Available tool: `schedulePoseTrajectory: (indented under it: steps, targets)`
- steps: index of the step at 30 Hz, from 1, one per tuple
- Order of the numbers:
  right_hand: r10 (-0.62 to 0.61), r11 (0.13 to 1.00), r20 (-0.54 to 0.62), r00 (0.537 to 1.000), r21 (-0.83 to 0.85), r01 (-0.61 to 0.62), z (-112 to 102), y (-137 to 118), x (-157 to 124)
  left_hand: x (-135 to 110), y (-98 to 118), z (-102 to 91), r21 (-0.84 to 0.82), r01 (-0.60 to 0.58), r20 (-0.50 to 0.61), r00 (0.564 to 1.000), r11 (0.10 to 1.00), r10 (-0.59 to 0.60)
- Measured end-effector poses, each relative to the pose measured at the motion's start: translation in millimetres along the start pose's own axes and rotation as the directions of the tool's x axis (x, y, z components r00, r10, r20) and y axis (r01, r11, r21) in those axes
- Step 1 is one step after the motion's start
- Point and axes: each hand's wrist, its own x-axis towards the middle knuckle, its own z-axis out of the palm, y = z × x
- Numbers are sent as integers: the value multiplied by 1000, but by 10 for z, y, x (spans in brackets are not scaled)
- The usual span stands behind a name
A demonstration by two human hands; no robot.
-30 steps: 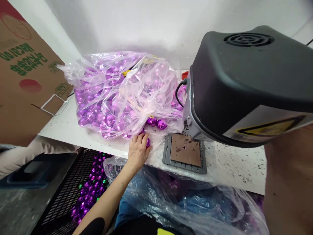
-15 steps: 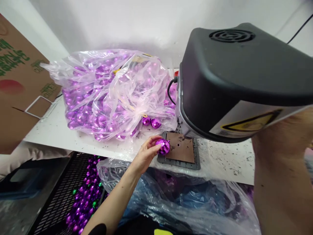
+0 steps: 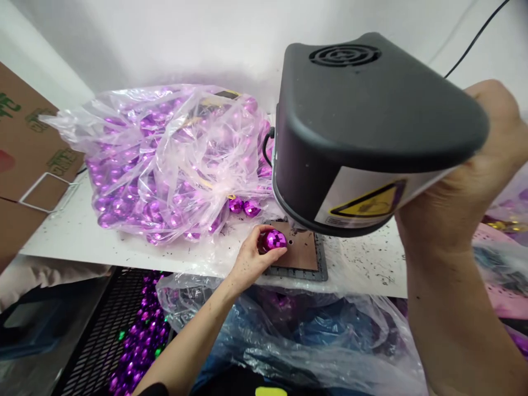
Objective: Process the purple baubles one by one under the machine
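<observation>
– Grip, left hand?

– Closed round one shiny, faceted purple ball: thumb on near side, fingers curled over far and left sides, right face bare.

– Position of ball?

– Over left part of brown plate, just left of small dark hole. Contact with plate: impossible to judge from this angle.

– Beneath the plate?

– Grey base, close to front edge of white table. Dark flecks scattered over the right part of the tabletop.

– Right hand?

– Against right-hand end of black machine housing. Fingers mostly hidden behind it; unable to say how firmly closed, or on what part.

– Housing itself?

– Overhangs far right corner of plate. Bears round vent on top, yellow warning label on near face.

– Further out, left?

– Two more purple balls side by side, just beyond left hand, near gathered part of clear plastic bag. Inside bag: many more of the same colour. At far left, cardboard box, with white wire loop alongside.

– Below table edge?

– Lower left, black lattice crate, with purple beads and a few green ones. Nearer the body, crumpled clear plastic sheet.
</observation>
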Motion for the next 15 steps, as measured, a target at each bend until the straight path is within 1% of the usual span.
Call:
schedulePoseTrajectory:
  steps: [2, 3, 6, 9, 11, 15]
  targets:
    - [76, 997, -14, 997, 27, -76, -1, -67, -21, 51, -2, 20, 38, -55, 38, 998, 998, 54]
    - [89, 996, -15, 996, 32, -88, -3, -86, -28, 75, -5, 29, 34, -71, 54, 996, 997, 69]
    - [84, 996, -19, 996, 14, -84, -9, -90, -39, 123, -14, 51, -30, -40, 101, 994, 999, 43]
    - [93, 996, -31, 995, -2, -93, -9, -61, -38, 139, -22, 60, -45, -16, 105, 994, 999, 21]
    - [86, 996, -39, 996, 10, -86, -1, -46, -33, 143, -33, 56, -27, -26, 89, 996, 999, 29]
    - [11, 999, -51, 999, 49, -9, 21, -30, -27, 146, -93, 48, -63, -40, 79, 996, 997, 45]
